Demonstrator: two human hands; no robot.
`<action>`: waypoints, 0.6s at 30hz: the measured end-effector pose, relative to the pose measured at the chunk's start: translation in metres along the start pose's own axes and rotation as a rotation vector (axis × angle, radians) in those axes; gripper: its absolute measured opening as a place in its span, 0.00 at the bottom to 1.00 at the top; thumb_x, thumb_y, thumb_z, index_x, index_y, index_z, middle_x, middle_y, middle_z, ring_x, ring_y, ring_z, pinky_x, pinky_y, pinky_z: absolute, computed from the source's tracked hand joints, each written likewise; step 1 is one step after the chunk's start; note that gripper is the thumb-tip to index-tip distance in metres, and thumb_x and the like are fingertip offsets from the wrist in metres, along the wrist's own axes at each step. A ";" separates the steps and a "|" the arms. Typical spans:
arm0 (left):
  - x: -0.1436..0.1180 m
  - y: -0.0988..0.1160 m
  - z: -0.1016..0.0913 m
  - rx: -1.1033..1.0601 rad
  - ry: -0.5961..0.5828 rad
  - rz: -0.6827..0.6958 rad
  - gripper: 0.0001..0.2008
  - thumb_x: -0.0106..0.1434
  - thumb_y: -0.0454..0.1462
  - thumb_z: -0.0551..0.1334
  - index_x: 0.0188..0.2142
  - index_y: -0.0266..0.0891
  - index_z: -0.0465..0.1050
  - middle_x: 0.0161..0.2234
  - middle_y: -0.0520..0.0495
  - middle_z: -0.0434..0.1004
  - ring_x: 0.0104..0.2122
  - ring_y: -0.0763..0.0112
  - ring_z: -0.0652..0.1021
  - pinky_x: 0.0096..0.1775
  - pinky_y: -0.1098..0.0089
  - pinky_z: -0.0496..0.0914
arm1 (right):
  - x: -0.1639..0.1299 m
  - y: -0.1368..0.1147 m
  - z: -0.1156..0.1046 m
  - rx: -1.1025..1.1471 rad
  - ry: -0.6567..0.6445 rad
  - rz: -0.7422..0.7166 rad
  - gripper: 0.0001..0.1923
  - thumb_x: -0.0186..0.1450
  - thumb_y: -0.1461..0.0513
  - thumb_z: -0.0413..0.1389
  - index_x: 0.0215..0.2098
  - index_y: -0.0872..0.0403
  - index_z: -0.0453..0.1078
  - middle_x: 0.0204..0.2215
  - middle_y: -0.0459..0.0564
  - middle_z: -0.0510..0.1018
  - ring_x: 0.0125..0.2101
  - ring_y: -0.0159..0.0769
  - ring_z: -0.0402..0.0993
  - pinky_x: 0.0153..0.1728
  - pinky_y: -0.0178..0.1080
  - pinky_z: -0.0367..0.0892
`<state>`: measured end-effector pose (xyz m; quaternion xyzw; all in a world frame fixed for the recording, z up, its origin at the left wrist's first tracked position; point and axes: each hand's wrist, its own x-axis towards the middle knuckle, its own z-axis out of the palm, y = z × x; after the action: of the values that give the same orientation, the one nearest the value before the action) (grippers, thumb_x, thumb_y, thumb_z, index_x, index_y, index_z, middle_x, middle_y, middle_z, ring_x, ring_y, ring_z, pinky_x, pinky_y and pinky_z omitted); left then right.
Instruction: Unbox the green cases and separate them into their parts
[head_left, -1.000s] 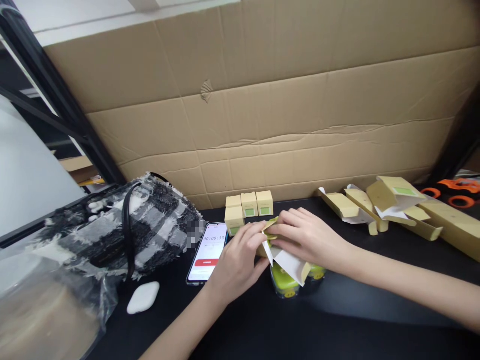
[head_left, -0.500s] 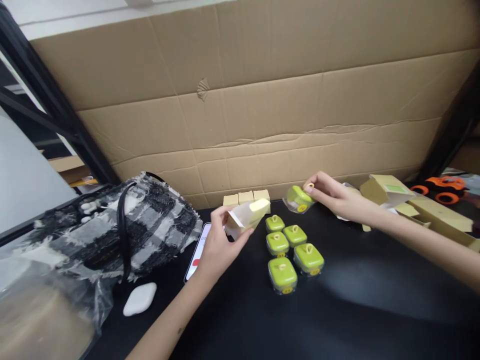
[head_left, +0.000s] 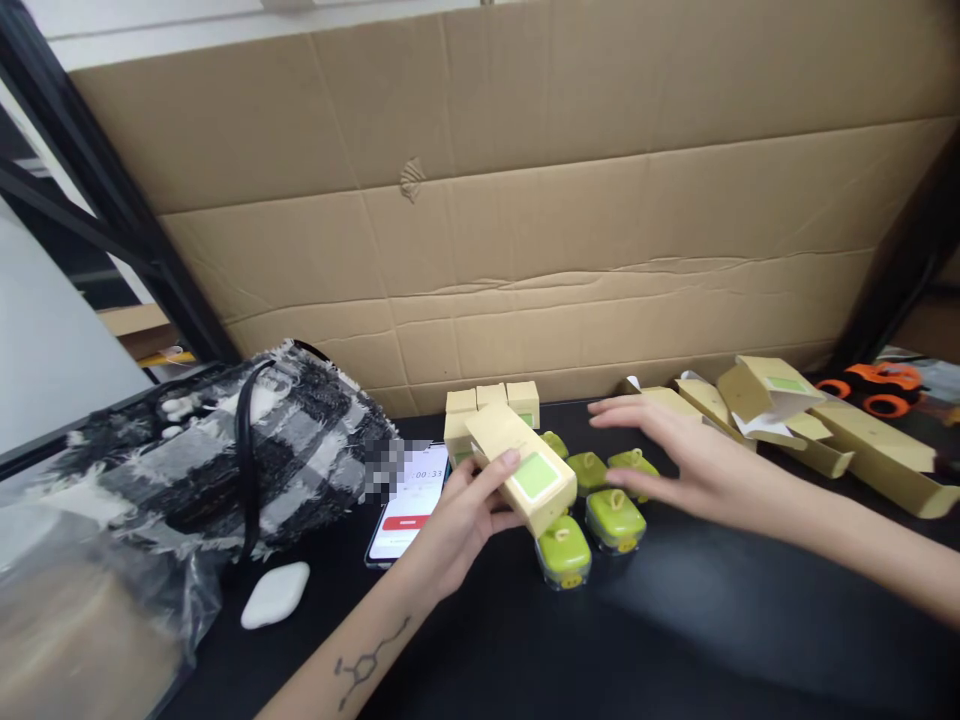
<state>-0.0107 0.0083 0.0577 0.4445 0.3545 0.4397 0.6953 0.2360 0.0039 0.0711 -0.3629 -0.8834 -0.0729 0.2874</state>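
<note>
My left hand [head_left: 469,530] is closed around a small tan cardboard box [head_left: 517,450] with a green label, tilted above the black tabletop. Beneath and beside that box stand several clear containers with green lids and small loop handles. The nearest green-lidded container [head_left: 564,552] is partly overlapped by the box, and another container [head_left: 616,520] stands to its right. My right hand [head_left: 679,450] is open, thumb and fingers apart, beside the rearmost right container [head_left: 636,474]. Nothing is seen held in it.
Three small tan boxes [head_left: 491,397] stand by the cardboard wall [head_left: 525,220]. Opened cartons [head_left: 874,440] and an orange toy vehicle [head_left: 881,385] lie right. On the left are a phone [head_left: 412,500], a white case [head_left: 275,594], a plaid bag [head_left: 315,440] and a plastic-wrapped item [head_left: 82,640].
The green-lidded container that my right hand held now stands on the table, and that hand has opened. My left hand has turned the box and brought it over the containers.
</note>
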 end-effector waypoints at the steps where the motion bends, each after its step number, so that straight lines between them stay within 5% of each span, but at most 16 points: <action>1: -0.001 0.000 0.001 -0.003 -0.003 -0.002 0.17 0.61 0.41 0.62 0.47 0.36 0.67 0.48 0.38 0.74 0.43 0.59 0.77 0.41 0.61 0.74 | 0.004 -0.011 0.001 -0.047 0.049 -0.116 0.20 0.66 0.56 0.53 0.53 0.54 0.60 0.51 0.60 0.71 0.51 0.44 0.68 0.48 0.47 0.69; 6: -0.005 -0.002 0.004 -0.068 -0.024 -0.062 0.16 0.61 0.42 0.62 0.46 0.37 0.70 0.44 0.42 0.75 0.36 0.67 0.77 0.40 0.64 0.74 | 0.016 -0.044 0.016 -0.364 0.200 -0.522 0.14 0.67 0.68 0.49 0.49 0.61 0.67 0.42 0.56 0.78 0.44 0.41 0.74 0.48 0.45 0.70; 12: -0.003 -0.003 0.002 -0.104 -0.029 -0.115 0.16 0.61 0.43 0.62 0.46 0.37 0.72 0.46 0.41 0.76 0.36 0.68 0.77 0.39 0.67 0.74 | 0.015 -0.044 0.023 -0.368 0.227 -0.506 0.12 0.66 0.69 0.47 0.46 0.62 0.68 0.40 0.59 0.79 0.43 0.42 0.75 0.43 0.46 0.73; 18: -0.003 -0.004 0.005 -0.064 -0.038 -0.102 0.18 0.62 0.46 0.60 0.46 0.36 0.72 0.41 0.40 0.78 0.37 0.65 0.78 0.35 0.68 0.74 | 0.012 -0.053 0.020 -0.319 0.333 -0.496 0.14 0.66 0.70 0.45 0.29 0.52 0.68 0.41 0.53 0.80 0.48 0.42 0.73 0.45 0.46 0.71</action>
<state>-0.0062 0.0028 0.0563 0.4117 0.3489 0.4064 0.7373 0.1834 -0.0203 0.0656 -0.1605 -0.8631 -0.3363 0.3409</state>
